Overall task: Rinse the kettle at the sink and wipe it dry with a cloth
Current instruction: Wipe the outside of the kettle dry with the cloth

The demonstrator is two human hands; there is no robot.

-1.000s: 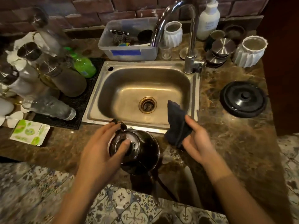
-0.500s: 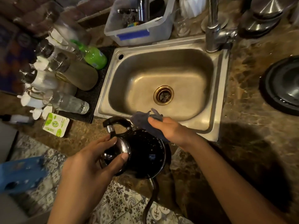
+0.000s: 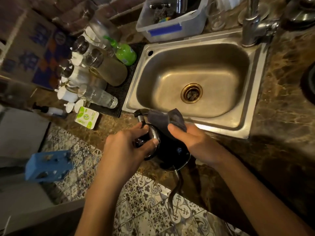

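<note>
The dark kettle (image 3: pixel 167 150) sits at the centre of the frame, lying tipped over the near edge of the desk (image 3: pixel 281 116), just below the front rim of the sink (image 3: pixel 252 92). Its black handle (image 3: pixel 140 114) points up toward the sink rim, and its thin curved spout (image 3: pixel 175 188) hangs down over the patterned floor tiles (image 3: pixel 144 210).

The left hand (image 3: pixel 129 147) grasps the kettle at its shiny rim, fingers (image 3: pixel 144 128) curled around the opening. The right hand (image 3: pixel 190 140) has its fingers clenched on a dark blue cloth (image 3: pixel 167 118), which is pressed against the upper side of the kettle, beside the handle.

The steel basin above is empty of dishes, with a brass drain (image 3: pixel 191 93) in the middle and the tap (image 3: pixel 252 26) at its upper right corner. At left, glass bottles (image 3: pixel 97 96) and a green bottle (image 3: pixel 125 52) lie on a black mat (image 3: pixel 119 92). A clear plastic tub (image 3: pixel 170 26) with blue tape stands at the top centre.
</note>
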